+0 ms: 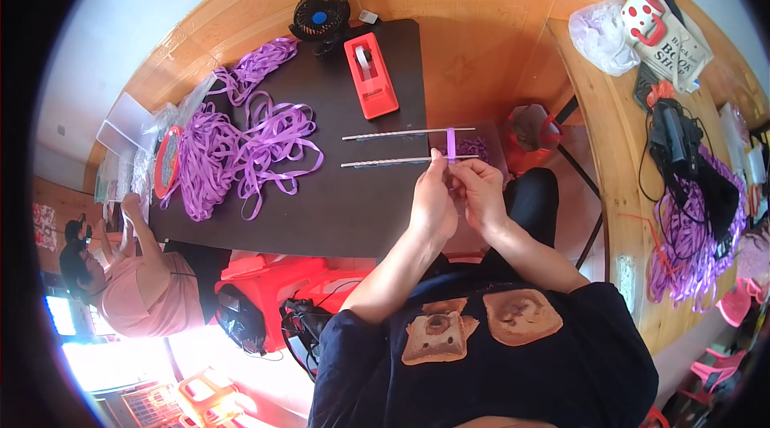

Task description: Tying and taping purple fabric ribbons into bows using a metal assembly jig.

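Observation:
Two thin metal rods, the farther one (393, 136) and the nearer one (377, 163), lie side by side across the right edge of the dark table. Around both, near their right ends, passes a short length of purple ribbon (451, 143). My left hand (434, 197) is closed with its thumb pressed at the ribbon beside the nearer rod. Thumb and fingers of my right hand (480, 194) pinch together at the ribbon's lower end. Just what lies between the fingertips is partly hidden.
A red tape dispenser (371, 79) and a black fan (319, 17) stand at the dark table's (353, 215) far side. Purple ribbon heaps (210, 159) cover its left. A co-worker (148, 292) sits at left. On the right is a wooden table (597, 91); a red bin (533, 139) stands between.

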A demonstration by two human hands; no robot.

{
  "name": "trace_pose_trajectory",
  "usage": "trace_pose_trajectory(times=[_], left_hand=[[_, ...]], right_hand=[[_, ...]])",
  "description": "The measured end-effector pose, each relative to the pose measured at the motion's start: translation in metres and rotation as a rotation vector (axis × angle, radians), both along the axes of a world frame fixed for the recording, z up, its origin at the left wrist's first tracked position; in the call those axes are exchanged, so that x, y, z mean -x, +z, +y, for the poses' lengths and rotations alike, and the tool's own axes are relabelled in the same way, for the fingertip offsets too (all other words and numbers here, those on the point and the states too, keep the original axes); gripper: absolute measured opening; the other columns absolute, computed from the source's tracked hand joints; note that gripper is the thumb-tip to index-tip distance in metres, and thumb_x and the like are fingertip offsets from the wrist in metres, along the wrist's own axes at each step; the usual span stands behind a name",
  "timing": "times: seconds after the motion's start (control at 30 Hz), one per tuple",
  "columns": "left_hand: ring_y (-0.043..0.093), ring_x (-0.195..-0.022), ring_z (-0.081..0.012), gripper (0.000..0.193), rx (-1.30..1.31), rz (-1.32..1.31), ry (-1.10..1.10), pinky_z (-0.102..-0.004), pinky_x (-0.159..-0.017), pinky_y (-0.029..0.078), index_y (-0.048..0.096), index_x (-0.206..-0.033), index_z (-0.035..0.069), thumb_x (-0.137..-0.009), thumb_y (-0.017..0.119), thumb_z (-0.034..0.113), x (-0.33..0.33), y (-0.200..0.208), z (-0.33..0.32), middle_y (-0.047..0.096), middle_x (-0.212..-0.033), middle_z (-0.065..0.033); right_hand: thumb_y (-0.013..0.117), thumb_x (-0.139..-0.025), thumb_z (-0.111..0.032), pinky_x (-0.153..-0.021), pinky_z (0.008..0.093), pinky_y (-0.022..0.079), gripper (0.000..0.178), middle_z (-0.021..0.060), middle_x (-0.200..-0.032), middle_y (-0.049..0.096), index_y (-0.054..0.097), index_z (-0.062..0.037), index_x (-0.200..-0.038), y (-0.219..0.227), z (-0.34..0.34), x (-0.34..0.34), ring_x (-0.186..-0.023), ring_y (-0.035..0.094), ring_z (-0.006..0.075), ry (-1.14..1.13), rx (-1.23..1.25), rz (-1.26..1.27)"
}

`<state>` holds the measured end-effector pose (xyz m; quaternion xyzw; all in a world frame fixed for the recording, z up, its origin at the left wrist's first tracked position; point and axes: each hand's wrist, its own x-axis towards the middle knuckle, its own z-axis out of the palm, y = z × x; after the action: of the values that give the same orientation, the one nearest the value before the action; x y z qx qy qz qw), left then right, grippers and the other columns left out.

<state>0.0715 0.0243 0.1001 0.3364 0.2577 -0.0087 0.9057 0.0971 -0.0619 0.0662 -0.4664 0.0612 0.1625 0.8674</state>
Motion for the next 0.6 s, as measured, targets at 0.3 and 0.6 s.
trace_pose_trajectory(times=[0.3, 0.6], left_hand=[[0.049, -0.101, -0.0214, 0.066, 0.293, -0.106, -0.231, -0.0353, -0.094, 0.037, 0.044, -0.122, -0.006, -0.097, 0.034, 0.054, 0.006, 0.004, 0.026, 0.052, -0.112, -0.0125], [0.024, -0.137, -0.0397, 0.091, 0.378, -0.183, -0.289, -0.0444, -0.113, 0.015, -0.006, -0.145, -0.006, -0.094, 0.031, 0.060, 0.012, 0.015, 0.031, 0.021, -0.148, -0.0273]], right_hand=[[0.063, -0.087, -0.008, -0.051, 0.0180, 0.042, 0.009, 0.0049, -0.073, 0.065, 0.065, 0.0001, -0.083, 0.023, -0.012, 0.005, -0.058, 0.058, 0.0078, -0.033, 0.128, -0.181], [0.063, -0.090, -0.022, -0.064, 0.0219, 0.040, 0.024, -0.0015, -0.079, 0.061, 0.064, 0.0019, -0.093, 0.077, 0.049, -0.093, -0.072, 0.051, 0.0050, 0.251, 0.474, -0.695]])
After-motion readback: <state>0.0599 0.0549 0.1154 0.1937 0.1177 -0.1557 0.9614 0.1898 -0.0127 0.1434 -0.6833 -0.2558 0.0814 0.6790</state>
